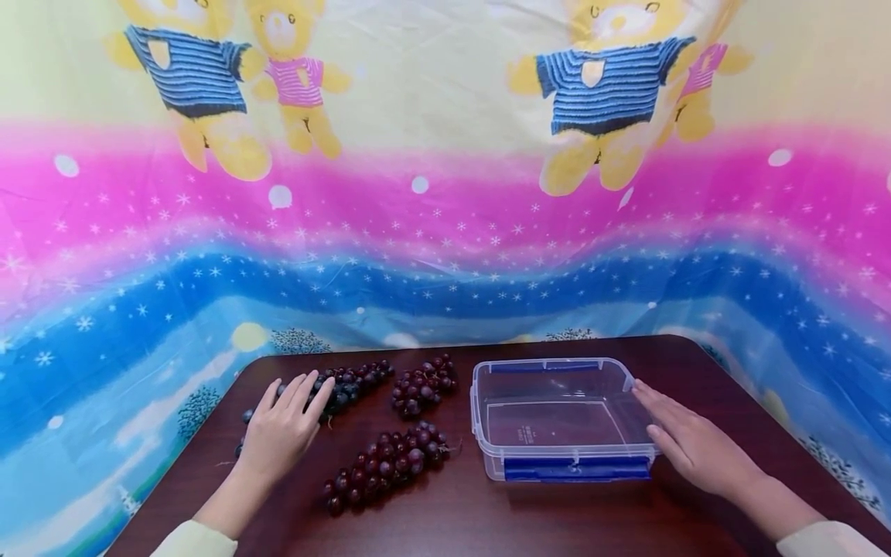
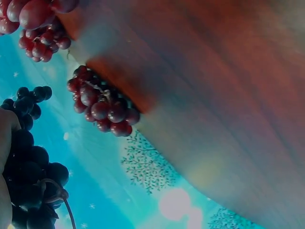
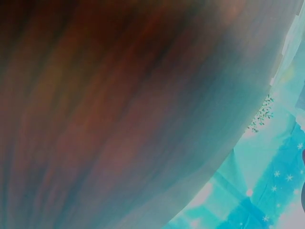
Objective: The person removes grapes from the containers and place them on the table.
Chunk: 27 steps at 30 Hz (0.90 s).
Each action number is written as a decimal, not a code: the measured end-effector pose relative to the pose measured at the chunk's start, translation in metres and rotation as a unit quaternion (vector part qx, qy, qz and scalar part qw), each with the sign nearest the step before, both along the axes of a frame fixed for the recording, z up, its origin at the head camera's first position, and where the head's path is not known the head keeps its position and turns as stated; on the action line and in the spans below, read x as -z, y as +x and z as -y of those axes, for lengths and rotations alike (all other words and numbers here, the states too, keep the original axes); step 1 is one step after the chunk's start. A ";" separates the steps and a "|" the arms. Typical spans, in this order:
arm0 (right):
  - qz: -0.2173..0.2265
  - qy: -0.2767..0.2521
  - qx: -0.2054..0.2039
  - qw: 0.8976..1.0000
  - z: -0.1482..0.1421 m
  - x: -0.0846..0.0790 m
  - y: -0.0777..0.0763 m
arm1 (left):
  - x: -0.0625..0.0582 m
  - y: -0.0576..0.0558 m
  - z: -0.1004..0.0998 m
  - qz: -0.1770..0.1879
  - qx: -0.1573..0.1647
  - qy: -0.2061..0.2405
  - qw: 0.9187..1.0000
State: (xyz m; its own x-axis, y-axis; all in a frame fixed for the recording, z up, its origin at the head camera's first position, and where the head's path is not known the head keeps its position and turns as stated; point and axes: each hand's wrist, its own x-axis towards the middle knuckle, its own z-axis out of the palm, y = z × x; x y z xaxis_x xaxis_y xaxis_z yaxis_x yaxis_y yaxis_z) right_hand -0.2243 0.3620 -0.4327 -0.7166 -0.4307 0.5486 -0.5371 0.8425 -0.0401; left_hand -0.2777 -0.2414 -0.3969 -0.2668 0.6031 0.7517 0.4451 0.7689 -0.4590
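My left hand [image 1: 281,429] lies over a bunch of dark, blue-black grapes [image 1: 343,394] at the table's left, its fingers spread and partly hiding the fruit. The left wrist view catches an edge of that hand [image 2: 5,157] beside the dark grapes [image 2: 31,167] and their brown stem. At the right, my right hand [image 1: 696,441], fingers extended, touches the side of a clear plastic container [image 1: 571,450] with blue latches. No lid covers the container and nothing shows inside. Neither the right hand nor the container can be made out in the right wrist view.
One red grape bunch [image 1: 390,464] lies in front, left of the container. Another red bunch [image 1: 422,384] sits farther back, near the dark grapes. The dark wooden table [image 1: 431,526] meets a printed cloth [image 1: 445,232] behind and at both sides.
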 end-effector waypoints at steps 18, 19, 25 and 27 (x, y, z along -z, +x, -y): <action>-0.001 -0.001 0.003 1.000 0.000 0.001 0.000 | 0.027 0.013 0.016 0.043 0.014 -0.018 0.999; -0.001 0.000 0.004 1.000 -0.001 0.001 0.000 | 0.029 0.013 0.017 0.049 0.011 -0.019 0.999; 0.001 0.003 0.006 1.000 0.000 -0.001 0.001 | 0.035 0.019 0.022 0.084 -0.001 -0.027 0.996; 0.001 0.006 0.006 1.000 0.000 -0.001 0.001 | 0.036 0.021 0.024 0.096 -0.009 -0.034 0.995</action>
State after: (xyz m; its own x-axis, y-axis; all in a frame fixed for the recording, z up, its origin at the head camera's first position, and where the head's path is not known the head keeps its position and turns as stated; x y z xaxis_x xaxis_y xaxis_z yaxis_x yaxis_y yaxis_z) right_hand -0.2230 0.3622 -0.4318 -0.7232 -0.4286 0.5415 -0.5266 0.8495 -0.0308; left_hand -0.2570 -0.2654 -0.4326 -0.4126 0.6448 0.6434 0.5155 0.7476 -0.4187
